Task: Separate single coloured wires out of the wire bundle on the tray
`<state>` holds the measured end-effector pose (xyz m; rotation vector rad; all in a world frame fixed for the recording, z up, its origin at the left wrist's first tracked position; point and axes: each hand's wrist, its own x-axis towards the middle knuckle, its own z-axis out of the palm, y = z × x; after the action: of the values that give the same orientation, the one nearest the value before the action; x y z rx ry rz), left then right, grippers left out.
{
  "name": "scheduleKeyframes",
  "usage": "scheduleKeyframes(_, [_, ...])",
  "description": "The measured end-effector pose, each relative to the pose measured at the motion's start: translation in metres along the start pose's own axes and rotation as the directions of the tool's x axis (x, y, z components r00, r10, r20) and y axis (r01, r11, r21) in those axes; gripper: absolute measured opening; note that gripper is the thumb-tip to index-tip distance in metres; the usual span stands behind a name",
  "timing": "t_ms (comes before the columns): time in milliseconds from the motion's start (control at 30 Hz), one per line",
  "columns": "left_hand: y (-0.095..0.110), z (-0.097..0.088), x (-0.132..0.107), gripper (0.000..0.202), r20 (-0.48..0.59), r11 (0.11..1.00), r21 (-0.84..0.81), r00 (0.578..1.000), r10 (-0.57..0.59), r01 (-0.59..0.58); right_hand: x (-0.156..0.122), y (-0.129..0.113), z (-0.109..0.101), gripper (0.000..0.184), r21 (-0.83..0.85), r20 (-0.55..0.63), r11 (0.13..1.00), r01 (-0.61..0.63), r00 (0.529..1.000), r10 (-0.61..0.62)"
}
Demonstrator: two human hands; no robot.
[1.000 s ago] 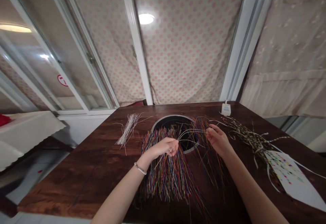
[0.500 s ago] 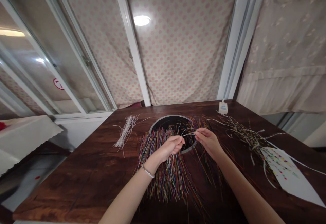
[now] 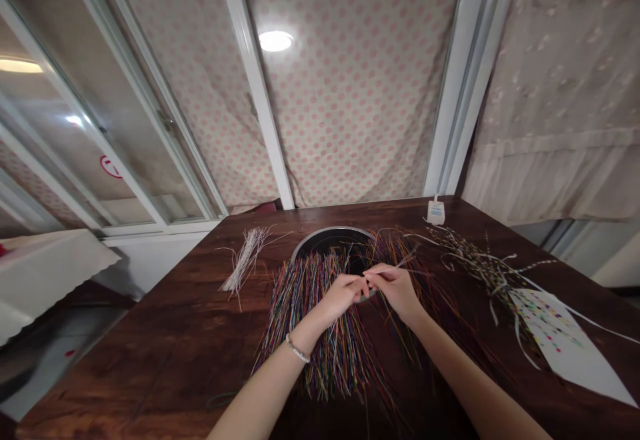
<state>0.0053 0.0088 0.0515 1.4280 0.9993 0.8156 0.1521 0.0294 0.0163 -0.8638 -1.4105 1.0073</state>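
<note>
A dense fan of thin multicoloured strands [image 3: 333, 360] spreads across the table and hangs from around a round dark metal-rimmed opening [image 3: 325, 235]. My left hand [image 3: 343, 297] is curled around strands at the opening's near edge. My right hand [image 3: 395, 290] pinches a fine strand between thumb and fingers, and its fingertips nearly meet the left hand. Between them, the fingers hide exactly how many strands are held. A beaded bracelet [image 3: 298, 349] circles my left wrist.
The dark wooden table [image 3: 150, 340] holds a white strand bundle [image 3: 245, 260], a speckled strand bundle [image 3: 475, 260], a dotted white paper sheet [image 3: 560, 337] and a white plug [image 3: 436, 213]. A white-clothed table [image 3: 45, 273] stands to the left.
My hands have drawn closer together above the opening, and the fingertips now nearly meet. The view has shifted slightly, with the table sitting a little lower and further left.
</note>
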Motion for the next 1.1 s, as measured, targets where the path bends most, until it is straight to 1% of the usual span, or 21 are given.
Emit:
scheduleKeyframes(67, [-0.003, -0.001, 0.000, 0.018, -0.021, 0.999, -0.009, 0.999, -0.042, 0.042, 0.001, 0.001, -0.001, 0.012, -0.078, -0.035, 0.996, 0.040, 0.998, -0.043])
scheduleKeyframes(167, [-0.006, -0.006, 0.000, 0.015, -0.010, 0.997, -0.004, 0.996, -0.083, 0.083, 0.002, 0.002, -0.002, 0.013, -0.095, -0.020, 0.993, 0.067, 0.997, -0.069])
scheduleKeyframes(300, [-0.006, -0.015, -0.002, 0.017, 0.058, 0.994, 0.103, 0.997, -0.053, 0.047, 0.004, 0.001, -0.004, 0.014, -0.062, 0.075, 0.997, 0.043, 0.996, -0.038])
scheduleKeyframes(400, [-0.004, -0.019, -0.004, 0.023, 0.054, 0.975, 0.222, 0.999, 0.001, -0.013, 0.005, -0.002, -0.007, 0.010, -0.030, 0.091, 0.999, 0.046, 0.995, -0.043])
scheduleKeyframes(500, [-0.001, -0.019, -0.009, 0.030, 0.031, 0.947, 0.316, 0.998, 0.057, -0.064, 0.005, -0.008, -0.010, 0.009, 0.110, 0.026, 0.994, 0.030, 0.999, -0.033])
scheduleKeyframes(600, [-0.001, -0.013, -0.015, 0.034, 0.005, 0.905, 0.407, 0.991, 0.136, -0.126, 0.004, -0.014, -0.011, 0.012, 0.325, -0.017, 0.946, -0.012, 1.000, 0.018])
scheduleKeyframes(700, [-0.003, -0.009, -0.019, 0.033, -0.038, 0.822, 0.544, 0.973, 0.229, -0.172, 0.003, -0.017, -0.010, 0.014, 0.483, 0.023, 0.873, -0.064, 0.998, 0.061])
scheduleKeyframes(800, [-0.005, -0.009, -0.020, 0.034, -0.067, 0.767, 0.623, 0.966, 0.248, -0.154, 0.003, -0.015, -0.009, 0.019, 0.538, 0.052, 0.837, -0.103, 0.995, 0.090])
scheduleKeyframes(867, [-0.006, -0.011, -0.019, 0.035, -0.092, 0.766, 0.631, 0.969, 0.231, -0.123, 0.004, -0.013, -0.010, 0.021, 0.562, 0.038, 0.820, -0.111, 0.993, 0.108])
scheduleKeyframes(933, [-0.007, -0.015, -0.017, 0.035, -0.101, 0.787, 0.608, 0.974, 0.201, -0.099, 0.005, -0.011, -0.012, 0.022, 0.594, 0.000, 0.797, -0.107, 0.991, 0.133])
scheduleKeyframes(1033, [-0.011, -0.022, -0.016, 0.035, -0.089, 0.850, 0.523, 0.988, 0.124, -0.060, 0.007, -0.009, -0.017, 0.024, 0.637, -0.063, 0.766, -0.087, 0.984, 0.164])
scheduleKeyframes(1100, [-0.014, -0.027, -0.017, 0.034, -0.073, 0.890, 0.453, 0.993, 0.088, -0.046, 0.008, -0.009, -0.019, 0.024, 0.641, -0.080, 0.764, -0.073, 0.984, 0.161])
